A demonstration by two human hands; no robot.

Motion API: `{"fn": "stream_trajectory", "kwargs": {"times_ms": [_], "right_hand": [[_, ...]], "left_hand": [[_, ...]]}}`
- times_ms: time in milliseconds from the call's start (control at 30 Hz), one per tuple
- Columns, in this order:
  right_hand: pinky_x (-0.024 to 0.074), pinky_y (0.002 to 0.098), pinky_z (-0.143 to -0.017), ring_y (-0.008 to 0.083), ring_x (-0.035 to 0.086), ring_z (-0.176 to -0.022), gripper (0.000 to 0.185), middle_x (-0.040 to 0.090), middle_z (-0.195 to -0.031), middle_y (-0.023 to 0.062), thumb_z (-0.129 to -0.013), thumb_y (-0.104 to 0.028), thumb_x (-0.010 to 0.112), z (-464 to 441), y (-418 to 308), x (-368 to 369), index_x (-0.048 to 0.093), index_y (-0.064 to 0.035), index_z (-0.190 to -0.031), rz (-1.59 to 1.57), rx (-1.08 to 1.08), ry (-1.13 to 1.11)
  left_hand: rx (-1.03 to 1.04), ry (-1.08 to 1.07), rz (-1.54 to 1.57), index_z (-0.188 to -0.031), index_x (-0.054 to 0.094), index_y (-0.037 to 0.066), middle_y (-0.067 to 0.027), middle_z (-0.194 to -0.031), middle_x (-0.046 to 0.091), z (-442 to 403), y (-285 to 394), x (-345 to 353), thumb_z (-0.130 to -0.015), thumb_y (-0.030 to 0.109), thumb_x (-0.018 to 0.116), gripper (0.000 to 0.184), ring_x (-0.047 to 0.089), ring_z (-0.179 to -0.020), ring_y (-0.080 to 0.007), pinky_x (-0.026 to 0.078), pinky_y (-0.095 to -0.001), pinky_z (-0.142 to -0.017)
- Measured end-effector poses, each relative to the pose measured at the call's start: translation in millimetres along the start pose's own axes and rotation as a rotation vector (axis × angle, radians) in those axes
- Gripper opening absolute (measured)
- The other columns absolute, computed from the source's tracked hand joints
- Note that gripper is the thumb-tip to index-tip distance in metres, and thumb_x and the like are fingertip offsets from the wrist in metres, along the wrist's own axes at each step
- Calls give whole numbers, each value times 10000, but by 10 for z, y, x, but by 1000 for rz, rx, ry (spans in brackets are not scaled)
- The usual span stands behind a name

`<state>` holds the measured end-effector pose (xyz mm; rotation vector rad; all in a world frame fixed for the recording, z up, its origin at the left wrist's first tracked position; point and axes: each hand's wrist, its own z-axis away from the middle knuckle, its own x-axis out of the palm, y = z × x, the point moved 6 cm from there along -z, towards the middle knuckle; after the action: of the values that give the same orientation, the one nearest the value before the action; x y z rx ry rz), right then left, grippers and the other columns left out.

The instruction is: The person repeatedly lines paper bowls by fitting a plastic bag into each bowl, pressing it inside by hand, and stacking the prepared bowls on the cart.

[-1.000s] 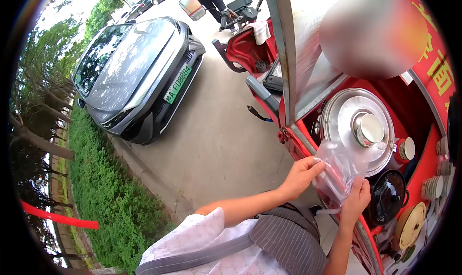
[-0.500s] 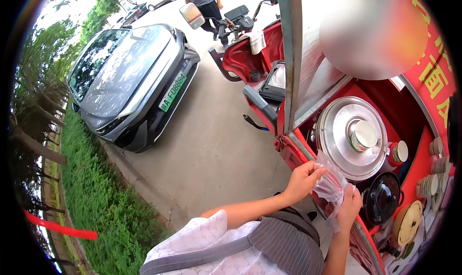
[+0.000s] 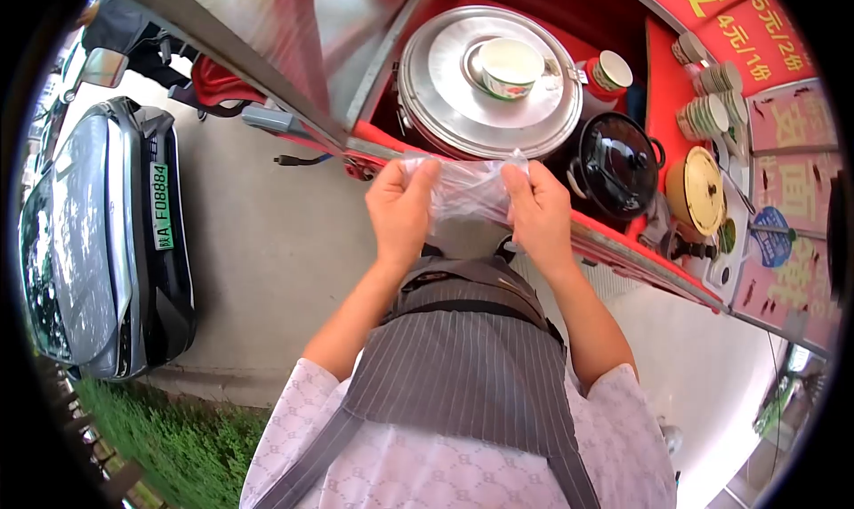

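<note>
A clear plastic bag (image 3: 470, 189) is stretched crosswise between my two hands, in front of the red cart's edge. My left hand (image 3: 402, 208) pinches its left end between thumb and fingers. At the other end, my right hand (image 3: 539, 208) grips it the same way. Just beyond the bag sits a large round metal pot with a silver lid (image 3: 436, 100). On that lid rests a stack of paper bowls (image 3: 509, 68). A black lidded pot (image 3: 616, 166) stands to the right of my right hand.
Paper cups in stacks (image 3: 703, 117) line the cart's right side, near a cream-coloured lidded pot (image 3: 696, 191). A metal post (image 3: 240, 60) rises at the cart's left corner. A grey car (image 3: 98, 242) is parked to the left, above a green hedge (image 3: 178, 442).
My view has swung right, so the cart now lies straight ahead. My hands have moved to nearly level and drawn apart, with the bag spread wider between them.
</note>
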<state>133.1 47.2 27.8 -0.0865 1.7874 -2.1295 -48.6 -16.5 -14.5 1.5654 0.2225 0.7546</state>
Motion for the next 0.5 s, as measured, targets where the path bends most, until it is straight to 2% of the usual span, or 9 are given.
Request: {"fn": "stream_trajectory", "kwargs": {"times_ms": [33, 133, 167, 200, 233, 300, 400, 467, 500], "right_hand": [[359, 285, -414, 78, 473, -466, 303, 481, -552, 40, -1005, -238, 623, -42, 64, -10, 576, -10, -812, 7, 13, 6], [358, 339, -427, 168, 469, -424, 366, 462, -535, 108, -985, -233, 653, -103, -11, -40, 534, 1, -730, 263, -395, 94], [355, 361, -437, 223, 461, -427, 373, 471, -557, 132, -970, -224, 669, -92, -69, -29, 520, 3, -714, 361, -448, 94], [353, 383, -447, 278, 453, -429, 382, 480, -580, 156, -956, -214, 685, -69, -157, -9, 507, 5, -699, 458, -504, 93], [371, 390, -450, 311, 465, -458, 379, 508, -577, 146, -940, -249, 693, -42, -219, 11, 522, -26, -686, 486, -517, 66], [383, 398, -453, 299, 491, -462, 380, 500, -567, 136, -932, -276, 694, 58, -333, 130, 534, -43, -678, 598, -639, -19], [451, 394, -454, 273, 585, -488, 392, 505, -536, 91, -895, -379, 700, 185, -331, 255, 561, -88, -672, 940, -804, -173], [475, 423, -461, 304, 617, -520, 312, 573, -573, 116, -897, -268, 696, 50, -245, 112, 522, -84, -713, 1253, -731, -28], [503, 453, -465, 326, 645, -541, 213, 606, -582, 112, -909, -201, 645, -136, -166, -79, 544, -76, -770, 1254, -560, 59]], "left_hand": [[-1, 1, -27, -864, 654, 22, 64, -752, 626, -27, 14, -12, -941, 100, 703, 120, 490, -641, 2, 383, -194, -548], [-27, -180, -258, -888, 657, 19, 37, -754, 654, -19, 68, 95, -888, 125, 761, 148, 527, -664, -27, 437, -219, -583], [114, -283, -458, -937, 649, 19, -73, -758, 706, -16, 80, 122, -843, 186, 787, 236, 651, -662, -150, 516, -305, -620], [104, -286, -455, -937, 649, 19, -73, -758, 706, -11, 87, 128, -843, 186, 787, 236, 651, -662, -150, 516, -305, -620], [117, -353, -786, -959, 640, 20, -135, -787, 709, -1, 93, 185, -839, 204, 772, 257, 678, -689, -244, 532, -354, -630], [131, -410, -1201, -998, 619, 15, -250, -868, 688, -77, 82, 211, -856, 183, 677, 228, 670, -767, -450, 551, -478, -662], [292, -231, -1307, -1027, 649, 48, -171, -900, 678, -318, 248, 165, -847, 71, 656, 182, 668, -854, -403, 541, -448, -705], [482, -224, -1212, -1103, 662, 61, -181, -1050, 649, -324, 438, 224, -805, -34, 605, 318, 671, -923, -398, 553, -437, -761], [515, -463, -1077, -1152, 665, 93, -182, -1168, 614, -270, 425, 325, -786, -60, 597, 403, 673, -935, -395, 556, -436, -778]]}}
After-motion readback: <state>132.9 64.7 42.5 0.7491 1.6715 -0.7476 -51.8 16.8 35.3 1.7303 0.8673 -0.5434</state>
